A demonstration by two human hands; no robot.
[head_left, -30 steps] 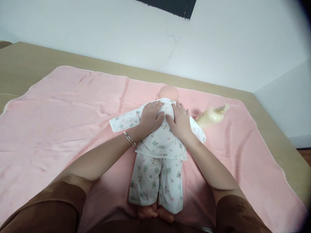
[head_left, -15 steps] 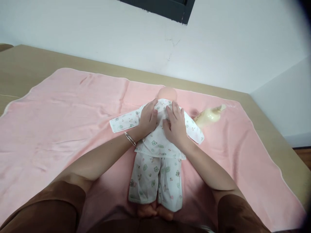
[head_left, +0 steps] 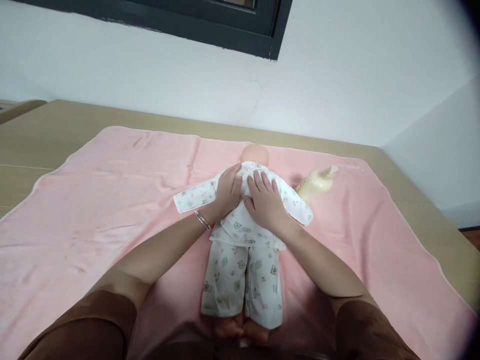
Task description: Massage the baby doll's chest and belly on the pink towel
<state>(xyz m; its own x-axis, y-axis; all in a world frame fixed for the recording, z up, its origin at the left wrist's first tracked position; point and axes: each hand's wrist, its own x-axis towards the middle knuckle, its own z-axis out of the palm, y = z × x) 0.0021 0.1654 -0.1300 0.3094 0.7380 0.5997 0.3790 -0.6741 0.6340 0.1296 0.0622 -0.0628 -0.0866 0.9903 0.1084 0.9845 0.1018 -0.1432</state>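
A baby doll (head_left: 254,154) in white printed pajamas lies on a pink blanket (head_left: 131,200), its head away from me and its feet near my body. Its white top (head_left: 243,227) has small animal and leaf prints, and the matching pants (head_left: 225,280) cover the legs. My left hand (head_left: 228,189) rests on the left side of the doll's upper body, fingers stretched out. Flat on the right side of the chest lies my right hand (head_left: 265,197), its fingers slightly spread. Neither hand grips anything. Both sleeves of the top reach outward.
A bottle of pale yellow liquid (head_left: 318,181) lies on the blanket beside the doll's right-hand sleeve. The wooden table (head_left: 90,112) shows around the blanket. Behind it stands a white wall (head_left: 318,85) with a dark window frame (head_left: 225,35).
The camera view has tilted up, showing more of the window frame. My right hand has shifted slightly inward on the doll's top, its fingers now flatter. My left hand stays in place.
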